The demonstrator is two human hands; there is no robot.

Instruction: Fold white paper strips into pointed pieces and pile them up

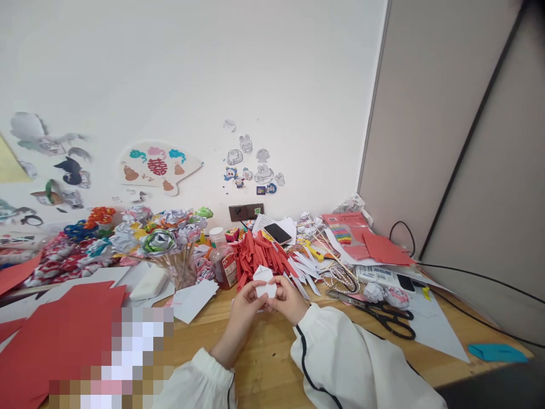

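Between my two hands, just above the wooden table, is a small piece of folded white paper with a pointed top. My left hand pinches its left side, and my right hand pinches its right side. Both thumbs meet near its lower edge and cover part of it. Right behind the paper lies a heap of folded red paper strips. White paper strips fan out beside the heap, close behind my right hand.
Black-handled scissors lie to the right. A jar and paper flowers on sticks stand at the left. Red sheets cover the left side. A phone, a yellow cutter and a blue folded paper are also there.
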